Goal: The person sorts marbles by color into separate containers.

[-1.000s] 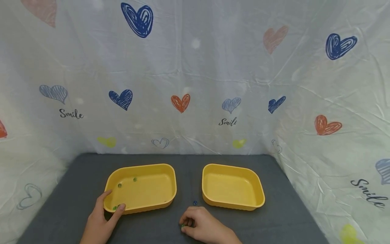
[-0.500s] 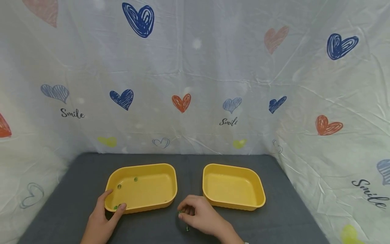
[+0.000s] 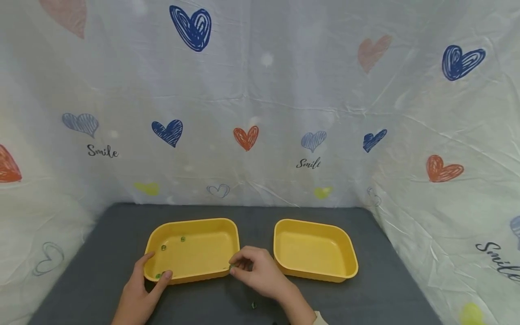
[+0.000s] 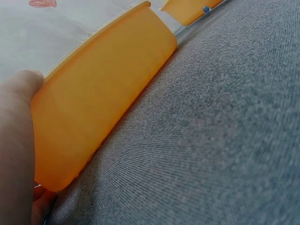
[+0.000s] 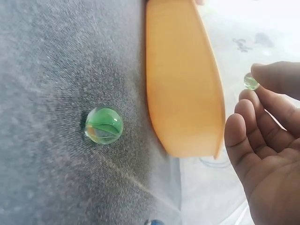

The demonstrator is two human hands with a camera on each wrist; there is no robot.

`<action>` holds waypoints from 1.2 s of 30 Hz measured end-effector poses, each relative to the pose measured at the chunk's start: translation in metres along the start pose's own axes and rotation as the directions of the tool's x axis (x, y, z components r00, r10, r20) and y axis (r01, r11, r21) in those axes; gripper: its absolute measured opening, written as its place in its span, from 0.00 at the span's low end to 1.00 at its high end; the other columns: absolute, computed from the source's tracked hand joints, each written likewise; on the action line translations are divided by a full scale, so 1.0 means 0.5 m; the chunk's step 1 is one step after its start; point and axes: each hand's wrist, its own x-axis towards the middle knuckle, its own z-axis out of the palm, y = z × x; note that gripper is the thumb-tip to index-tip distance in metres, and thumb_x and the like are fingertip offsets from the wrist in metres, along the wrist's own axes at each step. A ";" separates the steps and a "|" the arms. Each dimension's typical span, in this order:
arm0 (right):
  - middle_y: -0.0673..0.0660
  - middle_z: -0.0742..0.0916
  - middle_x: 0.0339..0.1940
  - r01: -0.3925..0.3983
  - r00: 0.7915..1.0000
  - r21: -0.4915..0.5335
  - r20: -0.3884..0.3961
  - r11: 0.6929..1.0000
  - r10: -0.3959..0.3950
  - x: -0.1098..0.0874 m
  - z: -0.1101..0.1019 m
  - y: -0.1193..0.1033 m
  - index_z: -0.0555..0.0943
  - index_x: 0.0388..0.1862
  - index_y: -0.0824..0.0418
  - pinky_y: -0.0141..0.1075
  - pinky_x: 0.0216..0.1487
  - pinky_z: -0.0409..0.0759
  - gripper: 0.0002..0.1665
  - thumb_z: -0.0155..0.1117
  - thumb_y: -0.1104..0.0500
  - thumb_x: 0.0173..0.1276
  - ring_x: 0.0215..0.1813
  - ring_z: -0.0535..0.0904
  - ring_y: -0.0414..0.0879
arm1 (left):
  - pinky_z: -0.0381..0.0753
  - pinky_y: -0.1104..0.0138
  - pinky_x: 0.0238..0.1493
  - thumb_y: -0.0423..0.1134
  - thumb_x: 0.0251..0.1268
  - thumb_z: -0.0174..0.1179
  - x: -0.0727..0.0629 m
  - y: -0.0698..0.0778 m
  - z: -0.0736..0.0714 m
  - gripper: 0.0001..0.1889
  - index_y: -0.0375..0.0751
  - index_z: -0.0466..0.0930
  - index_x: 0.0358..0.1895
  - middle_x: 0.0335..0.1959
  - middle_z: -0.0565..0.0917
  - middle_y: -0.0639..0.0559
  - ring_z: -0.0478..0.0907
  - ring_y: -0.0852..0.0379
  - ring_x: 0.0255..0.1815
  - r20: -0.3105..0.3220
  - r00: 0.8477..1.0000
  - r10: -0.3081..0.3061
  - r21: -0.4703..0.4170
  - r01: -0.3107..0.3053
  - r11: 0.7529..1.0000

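My left hand (image 3: 140,289) grips the near left corner of the left yellow tray (image 3: 203,253), with the thumb (image 4: 23,84) over its rim. Three green marbles lie in that tray, one (image 3: 164,247) towards its left side. My right hand (image 3: 260,273) pinches a clear green marble (image 5: 251,81) between thumb and index finger, at the tray's near right corner. On the cloth below that hand lies another green marble (image 5: 104,125). A blue marble (image 4: 206,9) rests near the right tray; in the head view my right hand hides it.
A second yellow tray (image 3: 317,248) stands to the right, with no marbles visible inside. Grey cloth (image 3: 195,307) covers the table. Behind it hangs a white curtain (image 3: 268,180) printed with hearts.
My right hand has lifted the green marble off the cloth and carried it up and left to the left tray. Another green marble has come into view. The left hand keeps its hold.
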 end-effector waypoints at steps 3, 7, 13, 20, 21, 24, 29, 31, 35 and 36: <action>0.44 0.88 0.41 -0.013 1.000 0.005 -0.017 1.000 0.013 0.011 0.001 0.003 0.91 0.51 0.61 0.37 0.43 0.88 0.10 0.74 0.57 0.78 0.40 0.84 0.37 | 0.64 0.25 0.73 0.73 0.78 0.56 -0.001 0.000 0.001 0.57 0.33 0.41 0.88 0.84 0.53 0.18 0.58 0.17 0.79 -0.006 1.000 0.005 -0.006 -0.005 1.000; 0.44 0.89 0.41 -0.025 0.999 0.004 -0.043 1.000 0.025 0.025 0.003 0.008 0.91 0.53 0.60 0.37 0.44 0.88 0.11 0.74 0.56 0.79 0.41 0.85 0.38 | 0.63 0.25 0.73 0.74 0.78 0.56 0.001 -0.001 0.001 0.58 0.34 0.42 0.88 0.84 0.53 0.18 0.58 0.17 0.80 -0.008 1.000 0.004 -0.011 -0.004 1.000; 0.45 0.88 0.39 -0.039 0.992 -0.014 -0.117 0.999 0.037 0.052 0.018 0.006 0.91 0.51 0.61 0.34 0.42 0.86 0.10 0.75 0.57 0.77 0.39 0.83 0.38 | 0.64 0.25 0.73 0.74 0.78 0.56 0.002 -0.001 0.002 0.57 0.34 0.42 0.88 0.84 0.53 0.18 0.58 0.17 0.80 -0.008 1.000 0.011 -0.015 -0.011 1.000; 0.44 0.90 0.39 -0.075 0.988 0.016 -0.133 0.997 0.077 0.077 0.041 -0.011 0.92 0.50 0.62 0.32 0.41 0.85 0.09 0.75 0.58 0.77 0.38 0.84 0.37 | 0.63 0.25 0.73 0.73 0.78 0.57 -0.001 0.000 0.003 0.57 0.34 0.43 0.88 0.84 0.53 0.19 0.57 0.18 0.80 -0.021 1.000 0.013 -0.020 -0.014 1.000; 0.44 0.90 0.39 -0.078 0.988 0.015 -0.133 0.997 0.079 0.079 0.042 -0.012 0.92 0.50 0.62 0.32 0.41 0.85 0.09 0.75 0.58 0.77 0.38 0.84 0.37 | 0.63 0.25 0.73 0.73 0.78 0.57 -0.002 0.000 0.003 0.57 0.35 0.43 0.88 0.84 0.53 0.19 0.57 0.18 0.80 -0.023 1.000 0.014 -0.020 -0.015 1.000; 0.44 0.90 0.39 -0.086 0.986 0.011 -0.141 0.996 0.087 0.080 0.043 -0.012 0.92 0.49 0.61 0.32 0.42 0.85 0.08 0.75 0.59 0.77 0.39 0.84 0.37 | 0.63 0.25 0.73 0.72 0.79 0.57 -0.002 0.000 0.004 0.56 0.35 0.43 0.88 0.84 0.53 0.20 0.57 0.18 0.80 -0.021 1.000 0.018 -0.024 -0.019 1.000; 0.44 0.90 0.39 -0.096 0.984 0.013 -0.151 0.995 0.097 0.079 0.042 -0.012 0.92 0.49 0.62 0.32 0.41 0.85 0.08 0.75 0.59 0.76 0.39 0.84 0.38 | 0.63 0.24 0.72 0.72 0.79 0.57 -0.002 0.001 0.004 0.56 0.36 0.43 0.89 0.85 0.53 0.21 0.57 0.18 0.80 -0.021 0.999 0.026 -0.025 -0.026 0.999; 0.44 0.90 0.39 -0.094 0.984 0.013 -0.151 0.996 0.095 0.079 0.041 -0.011 0.92 0.49 0.62 0.32 0.41 0.85 0.08 0.75 0.59 0.76 0.39 0.84 0.38 | 0.63 0.24 0.72 0.72 0.79 0.57 -0.003 0.002 0.003 0.56 0.36 0.43 0.89 0.85 0.53 0.21 0.57 0.18 0.80 -0.020 0.999 0.028 -0.028 -0.028 0.999; 0.44 0.90 0.39 -0.081 0.985 0.006 -0.150 0.997 0.081 0.079 0.043 -0.010 0.92 0.48 0.62 0.32 0.42 0.85 0.08 0.75 0.59 0.76 0.39 0.84 0.37 | 0.63 0.25 0.73 0.72 0.79 0.57 -0.004 0.003 0.004 0.56 0.35 0.43 0.89 0.85 0.53 0.20 0.57 0.19 0.81 -0.024 0.999 0.024 -0.030 -0.024 0.999; 0.44 0.90 0.39 -0.079 0.986 0.004 -0.150 0.997 0.079 0.080 0.044 -0.010 0.92 0.48 0.62 0.32 0.42 0.85 0.08 0.75 0.59 0.77 0.39 0.84 0.37 | 0.62 0.25 0.73 0.72 0.79 0.58 -0.004 0.002 0.004 0.56 0.35 0.43 0.89 0.85 0.53 0.20 0.57 0.19 0.81 -0.025 0.999 0.024 -0.031 -0.024 0.999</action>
